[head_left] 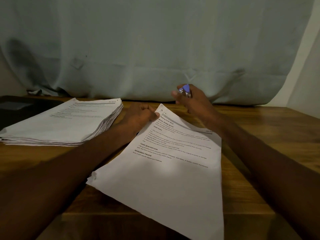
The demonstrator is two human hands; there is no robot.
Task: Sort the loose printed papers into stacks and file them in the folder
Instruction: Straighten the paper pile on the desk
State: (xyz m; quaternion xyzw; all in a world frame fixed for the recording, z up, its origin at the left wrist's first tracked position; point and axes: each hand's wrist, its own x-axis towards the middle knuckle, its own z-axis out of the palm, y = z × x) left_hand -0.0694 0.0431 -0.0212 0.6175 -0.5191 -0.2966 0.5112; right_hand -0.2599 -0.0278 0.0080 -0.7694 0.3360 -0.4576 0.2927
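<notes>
A thin set of printed papers (166, 172) lies slanted across the middle of the wooden table (270, 129). My left hand (140, 116) pinches its far left corner with thumb and fingers. My right hand (192, 99) hovers just beyond that corner and grips a small blue and metal stapler (185, 90). A thick stack of printed papers (64, 122) sits at the left. A dark folder (19, 108) lies behind the stack at the far left, partly covered by it.
A pale green cloth (155, 49) hangs behind the table and drapes onto its back edge. The table's front edge runs below the slanted papers. Bare wood shows at the right of the table.
</notes>
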